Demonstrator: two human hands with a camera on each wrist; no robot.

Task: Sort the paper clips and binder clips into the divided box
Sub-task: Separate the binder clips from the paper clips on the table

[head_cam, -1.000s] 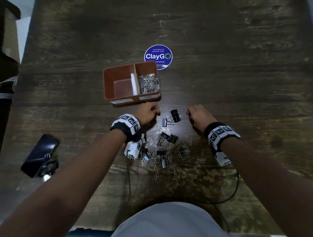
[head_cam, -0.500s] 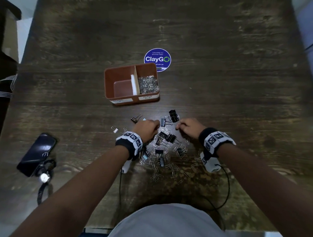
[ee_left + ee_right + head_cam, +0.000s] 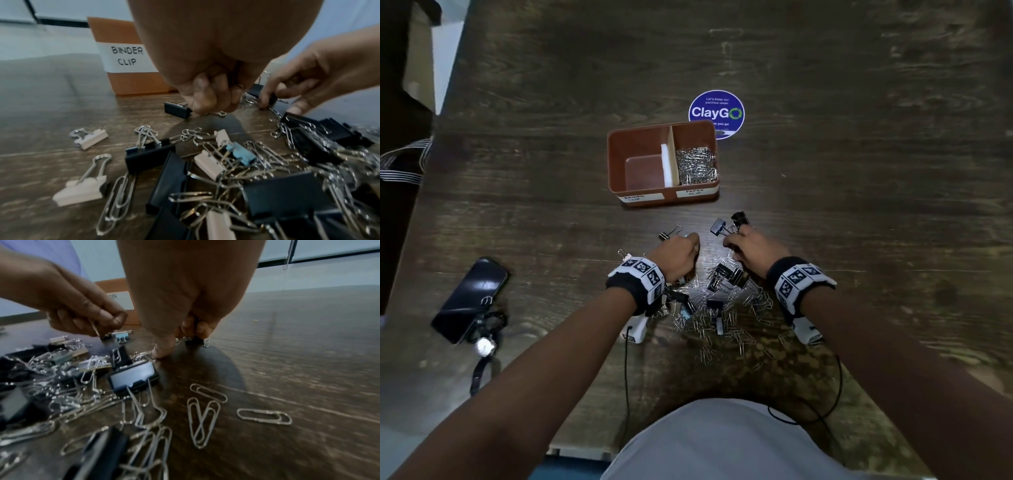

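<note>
Pile: my heap of paper clips [image 3: 722,318] and black binder clips [image 3: 726,277] lies on the surface [image 3: 859,205] nearest my body, tangled, between both wrists.
Left hand: my left hand [image 3: 678,253] has its fingers curled down at the pile's far edge, pinching thin wire; the right wrist view shows a clip's wire in that pinch (paper clip or binder-clip handle, I cannot tell).
Right hand: my right hand [image 3: 751,248] is curled round something small and dark at the surface, a paper clip dangling beside it; I read it as a binder clip.
Change: a second ago both hands sat up by the box; they have since dropped back onto the pile, so I judge a fresh pick is under way.
Divided box: the divided box [image 3: 616,161] stands beyond the hands, its right compartment full of paper clips, its left one, labelled for binder clips, bare.
</note>
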